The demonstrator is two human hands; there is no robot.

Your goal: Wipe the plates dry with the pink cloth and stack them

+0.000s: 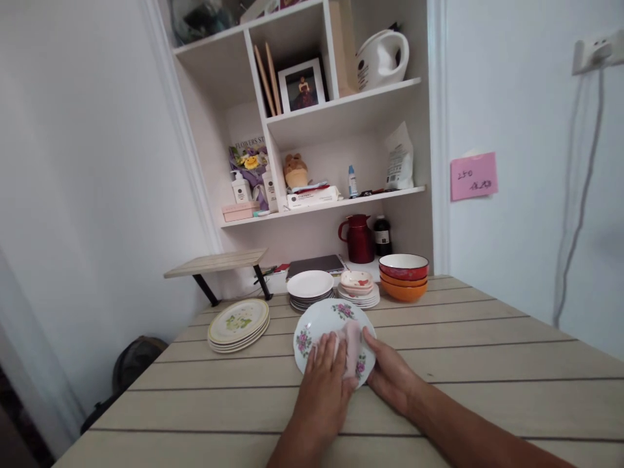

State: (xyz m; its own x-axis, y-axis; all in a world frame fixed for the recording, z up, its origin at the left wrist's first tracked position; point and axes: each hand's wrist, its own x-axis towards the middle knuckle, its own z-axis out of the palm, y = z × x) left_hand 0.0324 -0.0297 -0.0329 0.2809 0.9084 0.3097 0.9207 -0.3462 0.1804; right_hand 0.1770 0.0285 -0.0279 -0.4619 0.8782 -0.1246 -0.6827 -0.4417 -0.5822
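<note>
A white plate (319,317) with pink flower sprigs is tilted up in front of me, above the wooden table. My right hand (390,376) grips its right rim, thumb on the front face and fingers behind, mostly hidden. Against the plate's face my left hand (325,382) presses a pale pink cloth (353,348), its fingers lying together over the folds. The cloth covers the middle of the plate.
Behind stand a stack of plates with yellow-green rims (238,322), white plates (311,284) atop darker ones, small dishes (357,281) on saucers, and stacked red and orange bowls (403,286). A small raised shelf (214,262) is at left; a red jug (359,239) stands farther back.
</note>
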